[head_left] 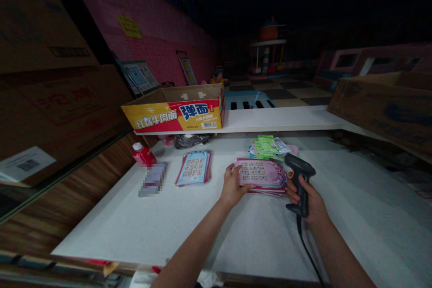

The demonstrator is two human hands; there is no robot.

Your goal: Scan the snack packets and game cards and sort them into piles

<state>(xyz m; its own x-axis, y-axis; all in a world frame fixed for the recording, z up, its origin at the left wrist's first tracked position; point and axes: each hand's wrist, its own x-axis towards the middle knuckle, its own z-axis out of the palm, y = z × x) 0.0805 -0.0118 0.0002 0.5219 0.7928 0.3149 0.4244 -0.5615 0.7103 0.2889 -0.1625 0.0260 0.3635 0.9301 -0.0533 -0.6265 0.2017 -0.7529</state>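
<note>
My right hand [312, 200] is wrapped around the handle of a black barcode scanner [299, 166], whose cable hangs toward me. At the left end of a stack of flat packets, my left hand [232, 186] grips the top pink packet [254, 172], fingers on its upper edge and thumb along the lower one. Small pictures in rows cover that packet. Behind the stack lies a loose pile of green packets [268, 145]. Farther left is a smaller stack of light-blue packets [195, 167].
A red bottle with a white cap [143, 154] and a blurred-out flat object [153, 180] are at the table's left. A yellow-and-red cardboard box [175, 110] sits on the raised white shelf [276, 118]. More cartons stand left [64, 108] and right [388, 103].
</note>
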